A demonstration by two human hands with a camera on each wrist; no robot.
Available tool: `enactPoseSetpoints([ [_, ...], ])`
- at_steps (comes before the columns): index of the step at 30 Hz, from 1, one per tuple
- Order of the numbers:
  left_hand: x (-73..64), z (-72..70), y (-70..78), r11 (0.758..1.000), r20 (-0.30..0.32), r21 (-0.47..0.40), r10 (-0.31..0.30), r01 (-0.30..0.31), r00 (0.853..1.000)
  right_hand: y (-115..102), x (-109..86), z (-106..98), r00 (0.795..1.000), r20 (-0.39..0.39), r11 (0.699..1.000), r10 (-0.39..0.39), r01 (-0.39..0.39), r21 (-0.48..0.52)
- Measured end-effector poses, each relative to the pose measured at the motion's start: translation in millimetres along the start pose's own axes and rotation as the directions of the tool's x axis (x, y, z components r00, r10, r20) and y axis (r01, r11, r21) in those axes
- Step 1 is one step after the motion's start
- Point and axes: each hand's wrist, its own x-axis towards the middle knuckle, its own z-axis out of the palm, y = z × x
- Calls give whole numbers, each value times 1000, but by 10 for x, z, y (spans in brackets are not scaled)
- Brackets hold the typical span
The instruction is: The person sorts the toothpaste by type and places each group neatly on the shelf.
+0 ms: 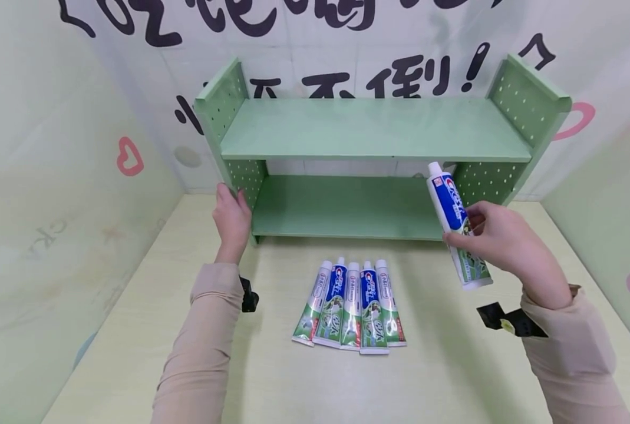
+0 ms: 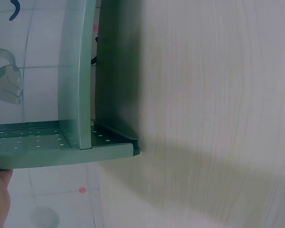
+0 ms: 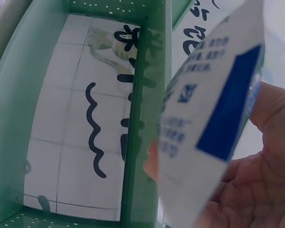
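A green two-tier shelf (image 1: 378, 131) with perforated side panels stands on the table against the wall. My left hand (image 1: 232, 221) grips the front edge of its left side panel (image 2: 61, 157); only part of that hand shows in the left wrist view. In my right hand (image 1: 513, 247) is a blue, white and green toothpaste tube (image 1: 452, 206), pinched between thumb and fingers. It is held cap up and tilted, in front of the shelf's right end. The right wrist view shows the tube's white printed back (image 3: 190, 128) up close.
Several more toothpaste tubes (image 1: 350, 306) lie fanned out on the pale wooden table (image 1: 315, 388), caps towards the shelf. Behind the shelf hangs a white backdrop (image 1: 315, 53) with large black characters. Pale walls (image 1: 44, 176) close in both sides.
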Motion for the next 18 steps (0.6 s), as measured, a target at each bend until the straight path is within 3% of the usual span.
enactPoseSetpoints([
  [8,4,-24,-3,1000,5,6,-10,10,1000,10,118,-149,1000,-29,999,5,-6,-31],
  [18,3,-12,-13,1000,-10,11,-4,4,1000,-29,354,-460,989,-146,998,-15,5,-70],
])
